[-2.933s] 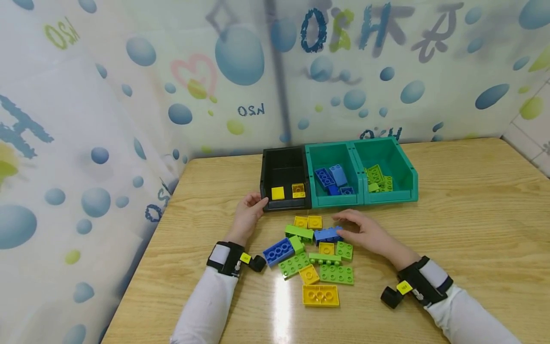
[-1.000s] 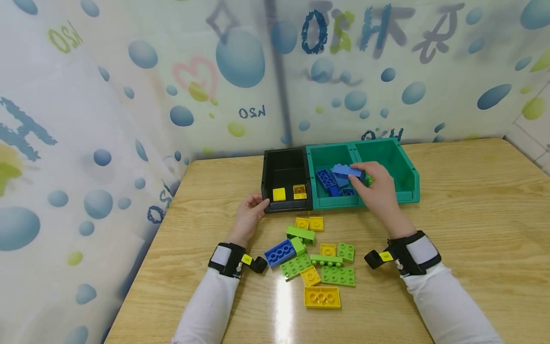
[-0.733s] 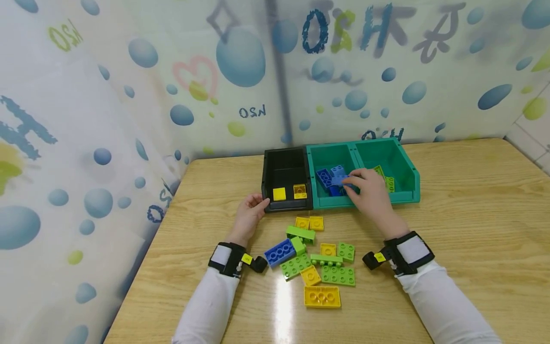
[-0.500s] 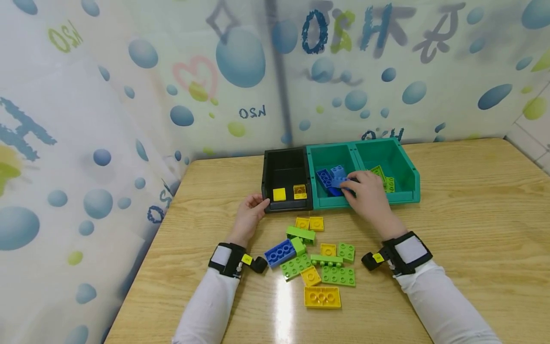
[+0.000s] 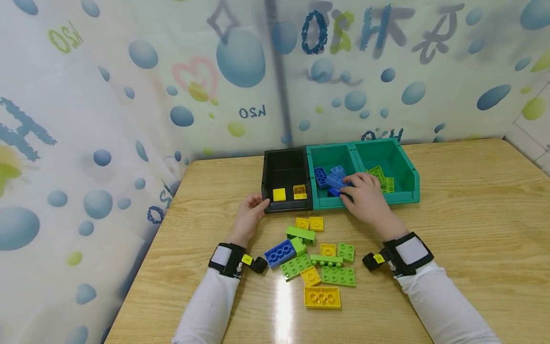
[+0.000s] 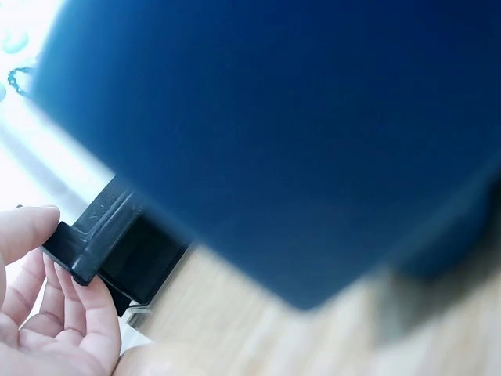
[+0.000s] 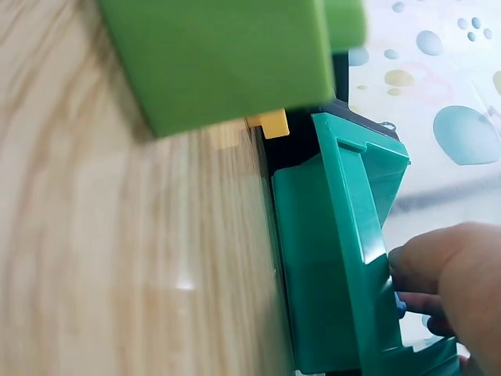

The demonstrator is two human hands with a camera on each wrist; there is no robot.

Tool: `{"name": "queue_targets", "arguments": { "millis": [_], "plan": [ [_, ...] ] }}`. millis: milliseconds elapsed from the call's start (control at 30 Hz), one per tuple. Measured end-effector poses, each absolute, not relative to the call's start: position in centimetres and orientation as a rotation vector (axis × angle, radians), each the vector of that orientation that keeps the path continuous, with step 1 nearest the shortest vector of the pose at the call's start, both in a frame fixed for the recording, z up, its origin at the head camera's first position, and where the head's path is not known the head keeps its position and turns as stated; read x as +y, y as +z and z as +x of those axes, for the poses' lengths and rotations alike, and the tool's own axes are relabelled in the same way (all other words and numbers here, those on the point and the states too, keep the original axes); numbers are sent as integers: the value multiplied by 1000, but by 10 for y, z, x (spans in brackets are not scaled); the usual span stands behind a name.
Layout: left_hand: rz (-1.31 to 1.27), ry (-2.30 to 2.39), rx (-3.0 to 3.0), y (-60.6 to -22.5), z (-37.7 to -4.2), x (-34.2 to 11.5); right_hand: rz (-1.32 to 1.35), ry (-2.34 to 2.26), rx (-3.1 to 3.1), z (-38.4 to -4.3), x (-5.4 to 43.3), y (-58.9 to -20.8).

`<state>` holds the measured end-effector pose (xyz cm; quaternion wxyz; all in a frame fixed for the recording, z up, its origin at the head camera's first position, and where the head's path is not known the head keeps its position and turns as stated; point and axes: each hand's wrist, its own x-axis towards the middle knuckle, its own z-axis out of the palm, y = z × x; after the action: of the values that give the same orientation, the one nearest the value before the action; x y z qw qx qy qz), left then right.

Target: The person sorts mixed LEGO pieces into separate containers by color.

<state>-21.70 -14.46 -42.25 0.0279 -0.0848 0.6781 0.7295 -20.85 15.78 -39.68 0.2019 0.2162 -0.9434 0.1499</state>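
My left hand grips the front left corner of the black bin; in the left wrist view the thumb lies over the rim and the fingers curl below it. Two yellow bricks sit in that bin. My right hand reaches over the front of the middle green bin, thumb and fingertips at a light blue brick among other blue bricks. In the right wrist view a bit of blue shows between the fingers of the right hand; the front wall hides the rest.
Light green bricks lie in the right green bin. In front of the bins are scattered yellow, light green and blue bricks, among them a blue brick and a long yellow brick. A printed curtain hangs behind the table.
The right hand took the light blue brick from the table pile, carried it up into the middle bin and lowered it there, where it has turned. The left hand stayed on the black bin.
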Motion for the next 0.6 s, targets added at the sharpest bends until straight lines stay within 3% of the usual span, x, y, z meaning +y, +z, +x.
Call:
{"name": "queue_targets", "arguments": {
  "millis": [600],
  "plan": [
    [-248,2247,2097,-421,-216,-145,686,1178,-2576,-193,170,-365]
  ]
}}
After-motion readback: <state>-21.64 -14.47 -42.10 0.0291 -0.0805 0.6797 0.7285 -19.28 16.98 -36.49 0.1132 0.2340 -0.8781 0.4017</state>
